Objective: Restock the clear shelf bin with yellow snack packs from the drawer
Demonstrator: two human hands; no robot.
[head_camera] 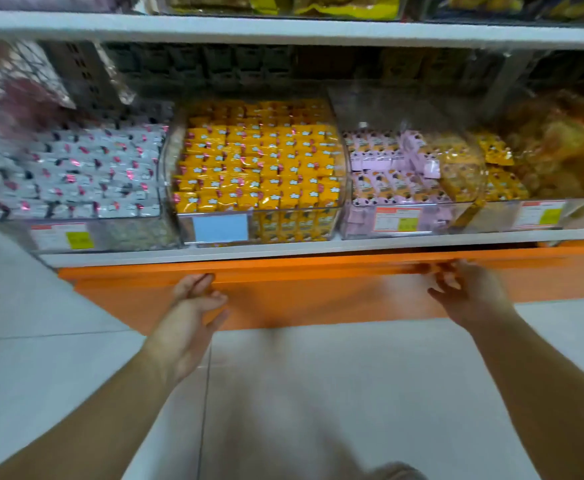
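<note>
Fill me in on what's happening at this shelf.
A person has both hands on the top edge of the orange drawer under the shelf: left hand toward its left, right hand toward its right. Directly above, the clear bin already holds many yellow snack packs. Neither hand holds a pack.

Both forearms were bare, with no sleeves, watch or rings in view; the left hand (193,306) and the right hand (470,289) wore no gloves.
</note>
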